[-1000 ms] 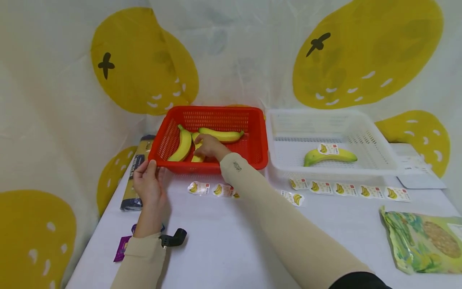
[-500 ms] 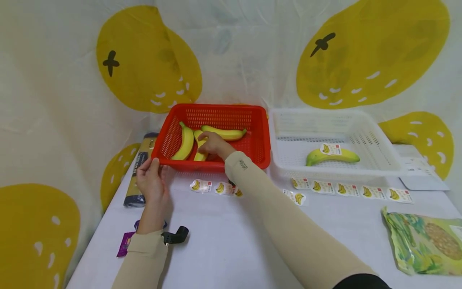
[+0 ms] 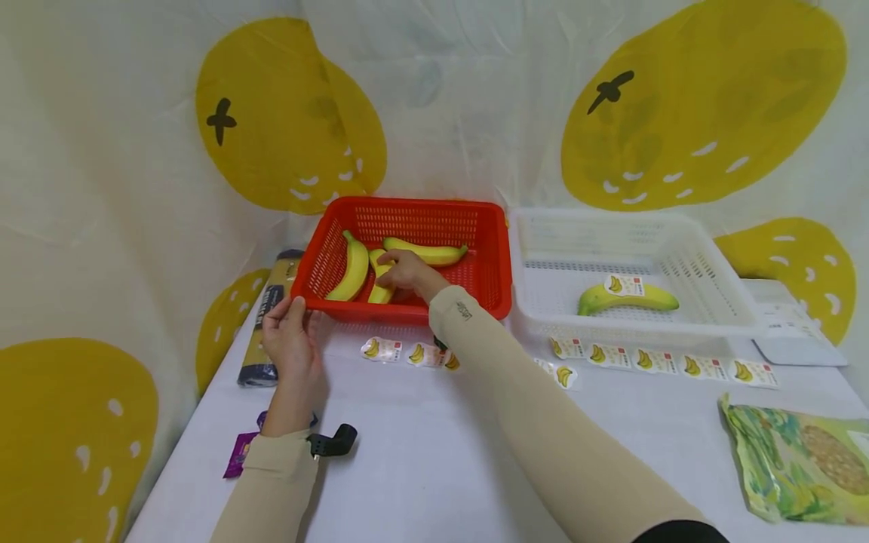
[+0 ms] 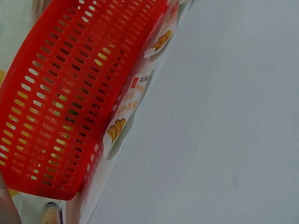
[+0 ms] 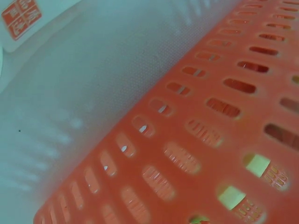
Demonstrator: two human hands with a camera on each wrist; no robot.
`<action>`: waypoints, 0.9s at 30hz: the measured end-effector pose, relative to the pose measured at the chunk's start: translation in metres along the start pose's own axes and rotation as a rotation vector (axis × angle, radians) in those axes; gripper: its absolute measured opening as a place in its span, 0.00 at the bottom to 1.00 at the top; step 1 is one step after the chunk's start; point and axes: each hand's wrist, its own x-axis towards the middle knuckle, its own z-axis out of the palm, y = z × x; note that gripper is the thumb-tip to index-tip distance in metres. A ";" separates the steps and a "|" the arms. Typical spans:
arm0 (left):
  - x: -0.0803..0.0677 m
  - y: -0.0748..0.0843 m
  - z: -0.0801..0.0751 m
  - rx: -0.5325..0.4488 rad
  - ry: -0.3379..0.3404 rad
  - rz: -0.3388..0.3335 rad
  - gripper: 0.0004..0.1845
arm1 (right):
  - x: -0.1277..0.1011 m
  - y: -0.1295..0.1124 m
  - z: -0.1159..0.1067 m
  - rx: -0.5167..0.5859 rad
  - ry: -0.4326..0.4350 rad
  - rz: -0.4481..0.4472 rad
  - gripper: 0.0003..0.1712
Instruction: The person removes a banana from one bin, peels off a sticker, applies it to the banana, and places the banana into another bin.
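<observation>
A banana is being picked from the red basket (image 3: pixel 485 249). The near-left corner is gripped by the left hand (image 3: pixel 290 348), while the middle banana (image 3: pixel 379 279) of three is grasped by the right hand (image 3: pixel 402 270) — a clean lift past its neighbours seems called for next. One labelled banana (image 3: pixel 627 298) lies in the white basket (image 3: pixel 729 305).

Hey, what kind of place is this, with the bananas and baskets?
Probably a makeshift fruit-labelling station, not a shop: a cloth-covered table, a red basket of bananas, and banana stickers laid out by a white basket.
</observation>
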 end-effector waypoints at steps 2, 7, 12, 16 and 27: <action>0.000 -0.001 0.001 0.007 0.000 0.002 0.23 | -0.001 0.001 -0.001 0.005 0.004 0.001 0.32; 0.000 -0.002 0.002 0.023 0.002 0.006 0.19 | -0.005 0.002 -0.003 0.033 0.028 0.004 0.31; -0.001 0.000 0.002 0.041 0.004 0.007 0.19 | -0.011 0.001 -0.006 0.017 0.048 -0.012 0.30; -0.001 0.000 0.001 0.056 0.005 0.009 0.19 | -0.016 0.001 -0.011 -0.010 0.052 -0.018 0.30; 0.003 0.001 0.003 -0.011 -0.015 0.016 0.24 | -0.041 -0.009 -0.042 0.117 0.046 -0.018 0.31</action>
